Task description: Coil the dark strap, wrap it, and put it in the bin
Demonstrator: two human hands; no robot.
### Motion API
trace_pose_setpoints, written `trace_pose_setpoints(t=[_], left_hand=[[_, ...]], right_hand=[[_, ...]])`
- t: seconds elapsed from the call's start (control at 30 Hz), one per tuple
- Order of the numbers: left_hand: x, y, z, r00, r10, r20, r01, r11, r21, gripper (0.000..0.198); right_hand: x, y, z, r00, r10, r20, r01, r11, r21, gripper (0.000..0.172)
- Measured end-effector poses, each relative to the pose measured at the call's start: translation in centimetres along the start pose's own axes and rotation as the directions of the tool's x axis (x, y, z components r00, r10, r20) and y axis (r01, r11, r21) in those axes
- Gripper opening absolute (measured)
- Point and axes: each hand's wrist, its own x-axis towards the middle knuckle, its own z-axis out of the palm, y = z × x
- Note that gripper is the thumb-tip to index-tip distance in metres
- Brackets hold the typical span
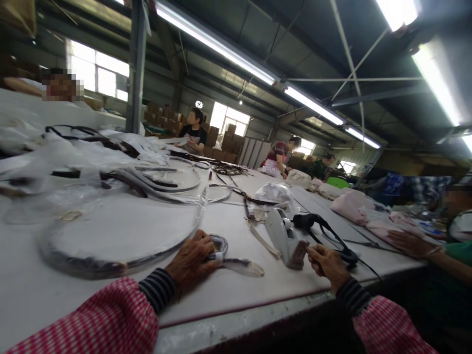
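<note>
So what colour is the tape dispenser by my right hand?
The tape dispenser is mostly light grey, best seen in the head view.

Coiled dark strap (224, 244), grey tape dispenser (282, 238)

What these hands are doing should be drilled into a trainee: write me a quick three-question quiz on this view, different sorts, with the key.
1. Multiple choice. Which thing does the person's left hand touch?
A) the pink bundle
B) the coiled strap
C) the wall clock

2. True or false: the person's right hand touches the coiled strap too.

3. Fill in the blank: the person's cuffs are dark with paler ____.

Key:
1. B
2. False; the right hand is at the end of the grey tape dispenser, apart from the strap.
3. stripes
</note>
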Motion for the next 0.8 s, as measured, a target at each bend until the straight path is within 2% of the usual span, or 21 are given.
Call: trace_pose_setpoints(t=[0.13,0.27,0.37,0.43,0.5,0.63,0.73,0.8], left_hand=[[0.1,0.1,-0.2,1.000,0.004,-0.009,-0.004,1.000,-0.004,0.021],[0.1,0.3,-0.3,1.000,-0.010,-0.020,0.010,1.000,-0.016,0.021],[0.0,0.3,-0.2,0.999,0.001,-0.034,-0.003,0.999,-0.034,0.020],[0.1,0.3,-0.2,0.999,0.000,-0.053,-0.002,0.999,-0.036,0.019],[0.1,0.3,-0.2,0.998,-0.007,-0.060,0.005,0.999,-0.034,0.019],[0.0,0.4,-0.2,0.999,0.009,-0.044,-0.010,1.000,-0.023,0.020],[-0.1,0.3,-0.1,0.999,0.007,-0.054,-0.007,1.000,0.010,0.023],[-0.1,0.2,0.0,0.998,0.007,-0.059,-0.006,1.000,0.030,0.026]], right_hand=[[-1.0,0.4,-0.2,0.997,0.033,0.073,-0.030,0.998,-0.047,0.040],[-3.8,1.0,0.7,0.999,0.001,0.034,0.000,0.999,-0.049,0.043],[-5.8,-0.2,2.6,0.995,-0.091,0.041,0.089,0.995,0.040,0.045],[-6.8,-1.6,4.9,0.979,-0.123,0.162,0.111,0.990,0.083,0.044],[-7.5,-3.3,7.9,0.937,-0.136,0.323,0.105,0.988,0.110,0.043],[-8.1,-6.0,14.4,0.788,-0.165,0.593,0.104,0.985,0.136,0.039],[-7.7,-7.0,17.8,0.696,-0.201,0.690,0.141,0.980,0.142,0.035],[-7.2,-7.2,19.1,0.663,-0.215,0.717,0.177,0.976,0.129,0.033]])
